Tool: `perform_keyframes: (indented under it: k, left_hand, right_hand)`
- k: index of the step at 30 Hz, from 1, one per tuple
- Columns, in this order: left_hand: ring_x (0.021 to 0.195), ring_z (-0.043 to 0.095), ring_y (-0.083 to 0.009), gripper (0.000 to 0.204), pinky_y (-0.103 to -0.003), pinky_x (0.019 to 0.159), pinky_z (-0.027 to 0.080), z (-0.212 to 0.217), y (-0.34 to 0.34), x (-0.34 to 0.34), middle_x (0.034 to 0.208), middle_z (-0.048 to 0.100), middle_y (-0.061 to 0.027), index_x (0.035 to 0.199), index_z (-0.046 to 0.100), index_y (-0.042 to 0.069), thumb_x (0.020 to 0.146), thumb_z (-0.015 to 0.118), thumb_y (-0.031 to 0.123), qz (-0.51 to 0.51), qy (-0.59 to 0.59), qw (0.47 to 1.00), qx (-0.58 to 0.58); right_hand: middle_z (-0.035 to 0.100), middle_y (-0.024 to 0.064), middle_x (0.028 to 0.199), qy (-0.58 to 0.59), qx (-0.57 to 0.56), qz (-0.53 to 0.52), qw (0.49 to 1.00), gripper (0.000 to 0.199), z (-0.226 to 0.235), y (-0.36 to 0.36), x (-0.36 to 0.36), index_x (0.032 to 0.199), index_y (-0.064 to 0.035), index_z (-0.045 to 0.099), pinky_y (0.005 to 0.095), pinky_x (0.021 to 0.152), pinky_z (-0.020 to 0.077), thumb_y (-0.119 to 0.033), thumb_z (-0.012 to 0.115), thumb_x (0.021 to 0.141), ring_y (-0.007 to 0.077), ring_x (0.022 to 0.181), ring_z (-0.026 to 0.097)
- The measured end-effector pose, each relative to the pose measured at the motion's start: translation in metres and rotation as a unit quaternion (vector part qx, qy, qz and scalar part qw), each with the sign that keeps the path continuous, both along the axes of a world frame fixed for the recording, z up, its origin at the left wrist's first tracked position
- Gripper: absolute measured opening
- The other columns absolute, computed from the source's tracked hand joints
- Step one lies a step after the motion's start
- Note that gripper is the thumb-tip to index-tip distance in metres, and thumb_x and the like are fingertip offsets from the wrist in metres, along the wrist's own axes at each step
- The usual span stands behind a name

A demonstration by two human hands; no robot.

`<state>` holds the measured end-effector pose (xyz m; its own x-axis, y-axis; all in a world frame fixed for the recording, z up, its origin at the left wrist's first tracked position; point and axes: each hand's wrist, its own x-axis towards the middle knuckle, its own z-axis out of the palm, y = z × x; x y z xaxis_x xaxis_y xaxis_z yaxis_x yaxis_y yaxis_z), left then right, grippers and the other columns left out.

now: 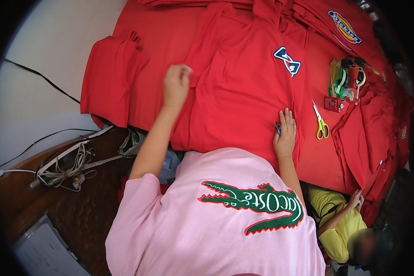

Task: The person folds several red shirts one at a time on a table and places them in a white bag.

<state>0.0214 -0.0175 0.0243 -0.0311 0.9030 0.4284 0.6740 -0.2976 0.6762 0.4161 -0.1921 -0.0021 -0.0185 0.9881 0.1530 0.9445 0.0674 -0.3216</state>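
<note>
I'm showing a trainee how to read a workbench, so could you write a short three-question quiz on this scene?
1. True or false: the right hand lies on the red garment.
2. The handles of the scissors are: A) blue; B) yellow-green; C) black.
3. Short answer: which of the person's two hands is farther from the scissors?

Key: 1. True. 2. B. 3. The left hand.

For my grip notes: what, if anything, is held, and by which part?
The right hand seems to hold a small blue tool; the gripped part is hidden. Whether the left hand pinches the red garment cannot be told.
</note>
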Motion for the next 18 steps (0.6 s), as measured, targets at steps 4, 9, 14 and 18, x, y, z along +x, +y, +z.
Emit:
perform_keyframes:
  k: [4,9,14,18]
  left_hand:
    - [0.093,0.069,-0.0191,0.01,-0.034,0.084,0.055,0.056,0.052,-0.032,0.102,0.073,-0.0098,0.106,0.07,0.001,0.098,0.068,0.006,0.11,-0.059,0.992,-0.007]
    - [0.148,0.044,-0.0356,0.046,-0.046,0.117,0.041,0.062,0.083,0.002,0.16,0.046,-0.0169,0.139,0.062,0.013,0.094,0.068,0.003,-0.006,0.066,0.996,0.057]
    - [0.157,0.027,-0.0383,0.042,-0.053,0.122,0.034,0.024,0.099,0.066,0.169,0.032,-0.0149,0.139,0.065,0.017,0.098,0.066,0.009,-0.196,0.256,0.946,0.016]
    - [0.16,0.022,-0.036,0.017,-0.054,0.126,0.024,0.039,0.108,0.074,0.166,0.039,-0.0123,0.115,0.073,0.01,0.1,0.065,0.016,-0.226,0.34,0.912,-0.022]
  right_hand:
    - [0.04,0.0121,0.167,-0.008,-0.006,-0.005,1.0,0.062,0.0,-0.001,-0.001,0.156,-0.008,0.048,0.0471,0.126,0.0278,-0.003,0.053,0.094,0.0298,0.155,0.035]
    - [0.039,0.0119,0.167,-0.014,-0.008,-0.008,1.0,0.062,-0.001,-0.001,0.0,0.156,-0.0088,0.048,0.0463,0.127,0.0271,-0.006,0.052,0.095,0.0286,0.156,0.034]
    - [0.049,0.0143,0.158,0.015,0.01,-0.009,1.0,0.055,0.012,0.005,-0.005,0.147,-0.0073,0.056,0.047,0.121,0.034,0.001,0.054,0.092,0.0315,0.146,0.046]
    - [0.066,0.0154,0.131,0.259,0.034,-0.069,0.963,0.037,0.026,0.027,-0.014,0.125,-0.0022,0.067,0.0416,0.104,0.0499,0.011,0.056,0.092,0.033,0.122,0.063]
